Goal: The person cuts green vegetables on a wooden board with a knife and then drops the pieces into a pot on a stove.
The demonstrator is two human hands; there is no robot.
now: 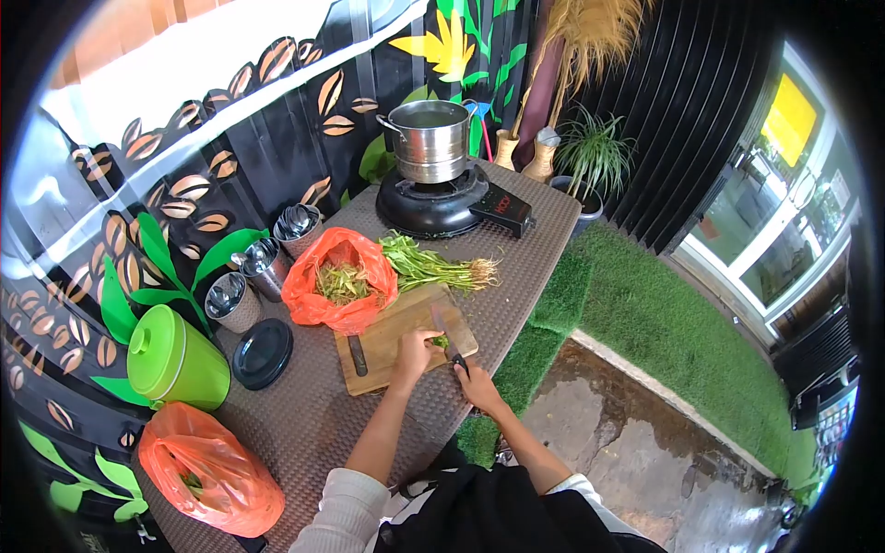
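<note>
My right hand (477, 387) grips the black handle of a knife (450, 337), whose blade points away from me over the right part of a wooden cutting board (406, 323). Closed fingers of my left hand (415, 358) press a small bunch of green leaves (441, 342) onto the board, close beside the blade. Just beyond the board lies a bundle of leafy greens (429, 264) with its pale roots to the right. An open orange plastic bag (336, 276) holding stems and leaves touches the board's far left side. A dark narrow shape (358, 356) marks the board's left side.
A steel pot (428, 138) sits on a black portable stove (433, 205) at the table's far end. Cutlery holders (267, 265), a dark plate (263, 354), a green lidded container (177, 358) and another orange bag (210, 472) line the left. The brown woven table (318, 419) ends at right.
</note>
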